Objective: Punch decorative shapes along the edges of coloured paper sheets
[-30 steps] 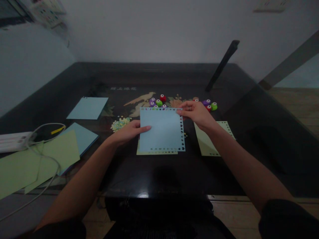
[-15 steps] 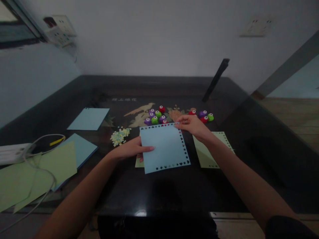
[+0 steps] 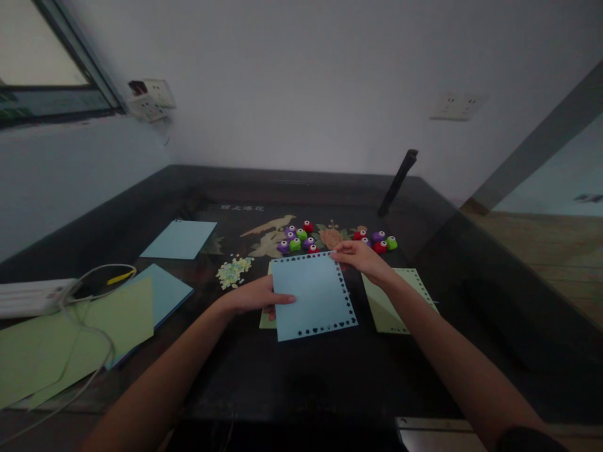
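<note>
A blue sheet of paper (image 3: 308,295) is held up over the dark table, with small shapes punched along its top, right and part of its bottom edge. My left hand (image 3: 264,296) grips its left side, thumb on the front and fingers behind. At the top right corner my right hand (image 3: 360,258) pinches the same sheet. A green sheet peeks out behind its left edge. Another green sheet (image 3: 391,301), punched along its borders, lies partly under my right forearm. Small colourful punches (image 3: 295,238) with eye-like tops stand just beyond the blue sheet.
More punches (image 3: 377,242) sit to the right. Paper confetti (image 3: 233,272) is heaped left of my hand. Blue paper (image 3: 179,240) and green sheets (image 3: 108,320) lie at left beside a white power strip (image 3: 38,298) and its cable. A black upright bar (image 3: 398,182) stands at the back right.
The camera view has tilted up slightly, so the table sits lower in the picture. Both hands keep their hold on the blue sheet, which looks nearly the same.
</note>
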### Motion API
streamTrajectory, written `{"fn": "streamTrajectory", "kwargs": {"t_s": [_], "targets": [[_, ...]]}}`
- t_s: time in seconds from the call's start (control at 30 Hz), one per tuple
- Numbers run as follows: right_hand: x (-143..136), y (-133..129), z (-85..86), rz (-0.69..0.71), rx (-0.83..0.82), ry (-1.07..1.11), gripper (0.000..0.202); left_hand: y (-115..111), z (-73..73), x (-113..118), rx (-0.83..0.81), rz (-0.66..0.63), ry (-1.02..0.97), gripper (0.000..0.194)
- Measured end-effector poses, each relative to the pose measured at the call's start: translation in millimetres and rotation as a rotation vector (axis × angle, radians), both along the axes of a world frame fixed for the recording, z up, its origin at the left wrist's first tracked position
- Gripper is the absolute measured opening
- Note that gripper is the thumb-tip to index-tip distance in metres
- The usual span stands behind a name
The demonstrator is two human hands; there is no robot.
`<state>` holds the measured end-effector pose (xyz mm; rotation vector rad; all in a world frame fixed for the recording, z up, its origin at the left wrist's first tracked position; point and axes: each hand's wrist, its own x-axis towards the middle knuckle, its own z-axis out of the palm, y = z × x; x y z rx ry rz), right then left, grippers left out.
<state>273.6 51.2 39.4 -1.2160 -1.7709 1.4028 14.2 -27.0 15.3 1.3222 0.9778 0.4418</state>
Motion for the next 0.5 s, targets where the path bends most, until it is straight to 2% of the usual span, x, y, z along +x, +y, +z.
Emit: {"fn": "streamTrajectory", "kwargs": {"t_s": [0.17,0.33,0.4,0.5], "targets": [[6,4,-6.3,-0.07,-0.01,0.022,0.019,4,2.1,-3,0.074,0.137,-0.038,0.029],[-4,13,-18.6,-0.144,0.095,-0.066,0.018,13,1.2,-6,0.186,0.45,-0.088,0.029],[-13,17,-21.0,-0.145,0.159,-0.127,0.012,17,0.8,-8,0.215,0.55,-0.132,0.029],[-27,21,-21.2,-0.166,0.358,-0.319,0.008,19,2.3,-11,0.234,0.613,-0.174,0.032]]}}
